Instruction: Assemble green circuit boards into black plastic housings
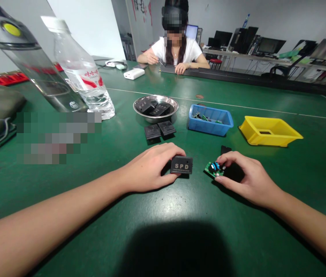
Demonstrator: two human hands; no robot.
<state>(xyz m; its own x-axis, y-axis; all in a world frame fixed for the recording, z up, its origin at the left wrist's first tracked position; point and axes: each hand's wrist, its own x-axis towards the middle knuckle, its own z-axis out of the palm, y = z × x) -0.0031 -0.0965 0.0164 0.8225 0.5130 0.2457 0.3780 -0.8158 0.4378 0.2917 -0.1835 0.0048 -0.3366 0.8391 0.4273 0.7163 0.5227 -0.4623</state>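
Between the thumb and fingers of my left hand (151, 167) is a black case marked SPD (182, 165), its printed face toward me. To its right, my right hand (248, 177) pinches a small green circuit board (214, 169) with blue and black parts on it. A flat black piece (225, 150) lies just behind my right fingers, partly hidden. Two black cases (159, 130) rest on the table beyond my left hand, in front of a round metal bowl (155, 115) that holds several more black cases.
On the green table (93, 231) stand a blue bin (209, 125) with green boards and a yellow bin (269, 138) with a small dark piece. A water bottle (85, 77) and a grey bottle (42, 69) stand at left. A person (177, 50) sits opposite, near a white box (134, 74).
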